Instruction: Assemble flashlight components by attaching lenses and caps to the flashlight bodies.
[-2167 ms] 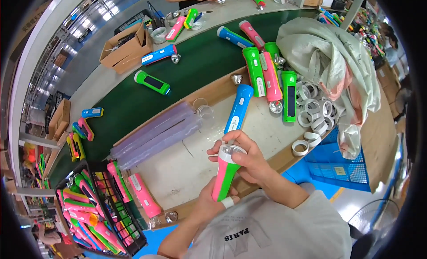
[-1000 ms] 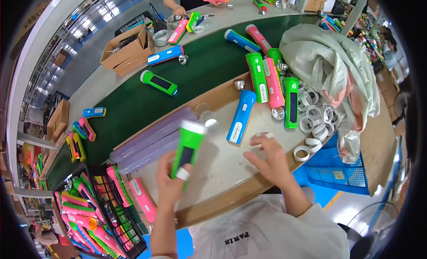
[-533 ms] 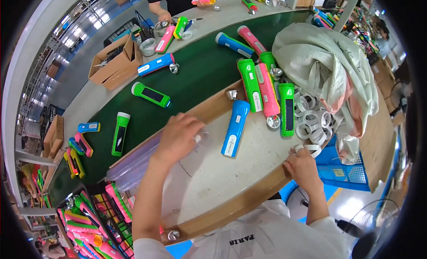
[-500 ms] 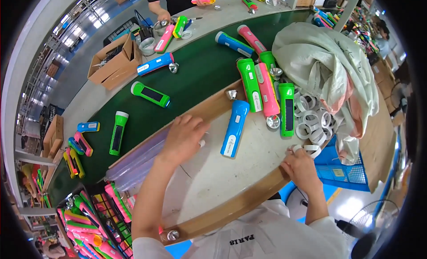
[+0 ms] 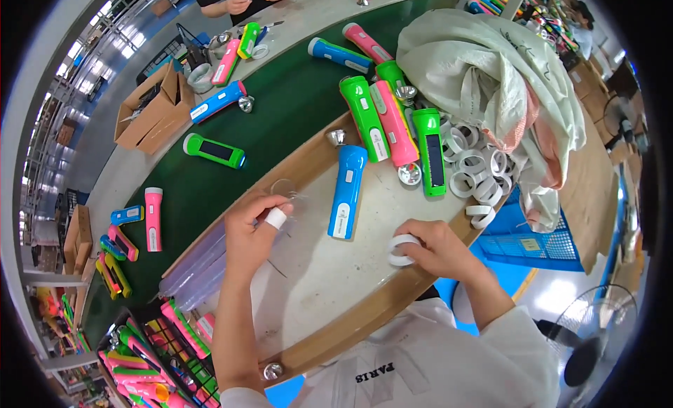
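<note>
My left hand (image 5: 251, 229) is pinched around a thin clear round disc (image 5: 286, 189), above the worktop's far left part. White tape wraps one of its digits. In my right hand (image 5: 436, 248) is a white ring (image 5: 402, 250), gripped near the wooden front edge; whether a second ring is stacked with it I cannot tell. A blue flashlight (image 5: 347, 191) lies between and beyond my hands. Farther right, a green flashlight (image 5: 366, 117), a pink flashlight (image 5: 394, 124) and a green flashlight with a dark panel (image 5: 432, 152) lie beside loose white rings (image 5: 471, 171).
A white woven sack (image 5: 484, 71) slumps behind the rings, above a blue crate (image 5: 536, 240). Clear plastic sleeves (image 5: 193, 268) lie on the left. The green belt (image 5: 263, 134) carries several flashlights. Across it a person's hand (image 5: 237, 5) shows. A reflector cup (image 5: 273, 371) sits at the near left.
My right hand has come left from the ring pile with a white ring. My left hand has lifted, showing the clear disc. On the belt, pink shows where a green flashlight lay.
</note>
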### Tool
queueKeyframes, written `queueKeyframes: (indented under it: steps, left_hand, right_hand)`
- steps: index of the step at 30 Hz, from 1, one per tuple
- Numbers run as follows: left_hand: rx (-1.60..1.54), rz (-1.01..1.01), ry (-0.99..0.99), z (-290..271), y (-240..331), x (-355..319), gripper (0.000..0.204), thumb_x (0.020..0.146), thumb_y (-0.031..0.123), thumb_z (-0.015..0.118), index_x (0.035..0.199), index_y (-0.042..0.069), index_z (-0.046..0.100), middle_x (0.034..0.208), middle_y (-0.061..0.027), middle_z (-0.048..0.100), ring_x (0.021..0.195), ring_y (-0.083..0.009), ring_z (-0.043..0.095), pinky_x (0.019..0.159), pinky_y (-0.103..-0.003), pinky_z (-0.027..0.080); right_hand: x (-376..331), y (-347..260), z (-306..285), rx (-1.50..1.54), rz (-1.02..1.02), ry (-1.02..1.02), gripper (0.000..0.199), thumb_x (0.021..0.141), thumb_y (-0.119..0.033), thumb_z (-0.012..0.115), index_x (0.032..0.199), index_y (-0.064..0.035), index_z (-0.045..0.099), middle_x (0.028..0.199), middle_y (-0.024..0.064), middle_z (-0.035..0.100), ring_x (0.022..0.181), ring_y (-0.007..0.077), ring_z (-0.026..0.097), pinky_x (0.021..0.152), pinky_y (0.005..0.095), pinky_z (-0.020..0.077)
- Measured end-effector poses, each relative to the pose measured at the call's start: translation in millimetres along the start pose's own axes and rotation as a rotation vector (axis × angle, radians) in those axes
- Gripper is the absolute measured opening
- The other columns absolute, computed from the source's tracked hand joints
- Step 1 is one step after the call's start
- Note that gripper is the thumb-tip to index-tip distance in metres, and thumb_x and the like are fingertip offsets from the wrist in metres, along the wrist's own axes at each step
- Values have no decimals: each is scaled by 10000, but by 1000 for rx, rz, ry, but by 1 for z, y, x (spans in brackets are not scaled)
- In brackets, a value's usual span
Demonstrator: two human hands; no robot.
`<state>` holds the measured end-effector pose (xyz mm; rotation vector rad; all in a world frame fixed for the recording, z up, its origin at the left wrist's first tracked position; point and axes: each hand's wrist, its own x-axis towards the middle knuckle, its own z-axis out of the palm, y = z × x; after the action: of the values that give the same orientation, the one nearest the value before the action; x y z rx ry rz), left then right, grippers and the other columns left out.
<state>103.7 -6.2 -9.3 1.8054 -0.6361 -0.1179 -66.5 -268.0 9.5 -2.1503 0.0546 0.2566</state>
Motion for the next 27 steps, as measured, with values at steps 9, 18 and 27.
queueKeyframes:
  steps: [9,18,27]
  left_hand:
    - [-94,-10,105,-3,44,-30,164,766,38,742,922,45,690,804,-32,655,670,-100,564,593,-230,432]
    - [167,93,37,16,1,46,99,772,42,691,869,61,688,845,-102,571,742,-231,600,591,-324,472]
    - [1250,-73,171,-64,-166,229,617,797,55,595,1380,106,402,1409,-97,444,1289,-306,423,1068,-443,353]
  right_hand:
    - [78,-27,54,1408,233,-321,405,1006,-385,426,1145,-10,487,1198,206,587,1090,387,606,805,439,573]
    - [113,-3,75,1639,257,-210,459,1004,-468,353,860,-99,584,1048,200,640,796,260,645,645,344,532]
    - [119,-15,61,1602,173,-260,530,960,-595,337,965,-121,574,1067,177,622,806,209,601,649,312,459]
